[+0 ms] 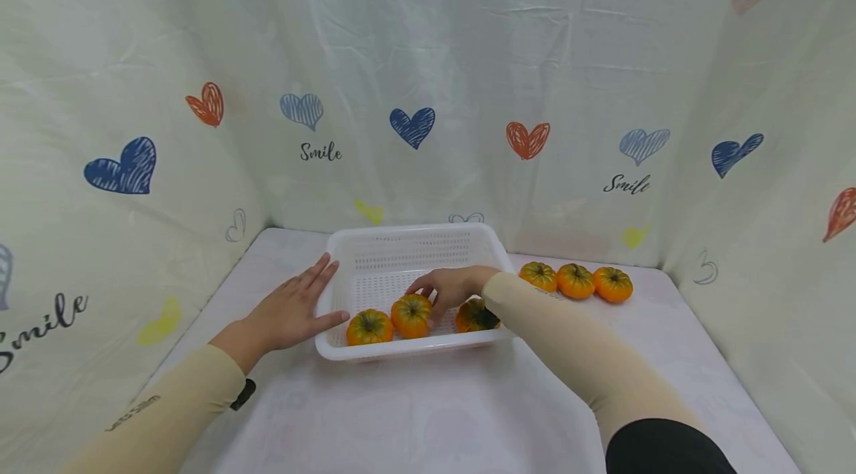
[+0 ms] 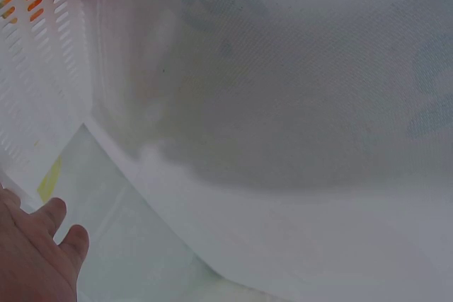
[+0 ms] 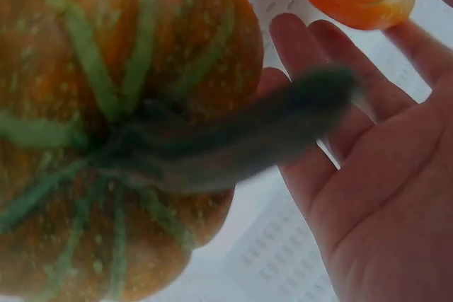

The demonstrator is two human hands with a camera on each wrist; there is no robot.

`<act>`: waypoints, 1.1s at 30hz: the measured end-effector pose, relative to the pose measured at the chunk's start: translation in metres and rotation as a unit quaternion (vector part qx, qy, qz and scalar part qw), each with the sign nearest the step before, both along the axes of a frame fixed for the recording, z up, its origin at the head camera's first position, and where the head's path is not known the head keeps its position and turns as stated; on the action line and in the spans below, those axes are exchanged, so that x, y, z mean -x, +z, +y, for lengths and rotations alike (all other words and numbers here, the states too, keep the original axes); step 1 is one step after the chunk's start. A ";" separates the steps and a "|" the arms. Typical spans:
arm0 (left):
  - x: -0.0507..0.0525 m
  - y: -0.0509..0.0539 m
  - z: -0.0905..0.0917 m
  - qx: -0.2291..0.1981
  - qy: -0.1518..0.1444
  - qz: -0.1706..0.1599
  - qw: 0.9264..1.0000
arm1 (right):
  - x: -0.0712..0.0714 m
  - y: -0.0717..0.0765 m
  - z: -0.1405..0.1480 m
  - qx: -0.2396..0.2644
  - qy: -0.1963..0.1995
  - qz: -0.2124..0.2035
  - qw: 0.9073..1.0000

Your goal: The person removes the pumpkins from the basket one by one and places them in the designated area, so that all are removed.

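Observation:
My left hand (image 1: 287, 310) rests on the left rim of a white plastic basket (image 1: 414, 232), fingers straight and spread; part of it shows in the left wrist view. Inside the basket, my right hand (image 1: 448, 288) has thumb and fingers around the right side of a small orange-and-green pumpkin (image 1: 411, 316). Touching that pumpkin on its left is another pumpkin (image 1: 370, 327). A third pumpkin (image 1: 476, 316) sits below my right wrist, partly covered by the sleeve; it looms large in the right wrist view with a dark green stem (image 3: 233, 139).
Several more pumpkins (image 1: 575, 281) stand in a row on the white-covered table (image 1: 414, 414), right of the basket. A pale curtain (image 1: 455, 50) printed with hearts and "Smile" encloses the table's back and sides.

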State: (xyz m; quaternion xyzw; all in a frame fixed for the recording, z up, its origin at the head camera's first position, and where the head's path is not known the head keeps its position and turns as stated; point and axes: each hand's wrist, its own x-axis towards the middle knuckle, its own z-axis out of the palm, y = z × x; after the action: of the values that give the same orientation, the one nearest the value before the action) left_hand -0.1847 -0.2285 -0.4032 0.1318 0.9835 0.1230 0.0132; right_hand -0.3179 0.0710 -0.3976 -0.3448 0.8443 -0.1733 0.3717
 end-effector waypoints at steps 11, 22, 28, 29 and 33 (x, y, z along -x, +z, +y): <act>-0.002 0.003 0.001 -0.002 -0.003 -0.001 1.000 | 0.003 0.001 0.000 -0.001 -0.045 0.029 0.999; -0.003 0.003 0.001 -0.005 0.003 -0.007 1.000 | 0.004 -0.005 -0.005 0.006 -0.037 0.035 0.999; -0.003 0.004 0.002 -0.002 0.003 -0.005 1.000 | 0.003 -0.004 -0.005 0.014 -0.046 0.036 0.998; -0.003 0.004 0.002 -0.001 0.002 -0.004 1.000 | 0.003 -0.004 -0.005 0.015 -0.048 0.036 0.998; -0.002 0.002 0.001 0.001 0.002 -0.003 1.000 | 0.004 -0.002 -0.004 0.014 -0.051 0.040 0.998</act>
State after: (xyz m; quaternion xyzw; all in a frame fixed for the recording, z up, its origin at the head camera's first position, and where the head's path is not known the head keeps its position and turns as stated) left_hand -0.1828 -0.2277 -0.4008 0.1297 0.9839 0.1221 0.0162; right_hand -0.3216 0.0671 -0.3997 -0.3132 0.8724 -0.1897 0.3237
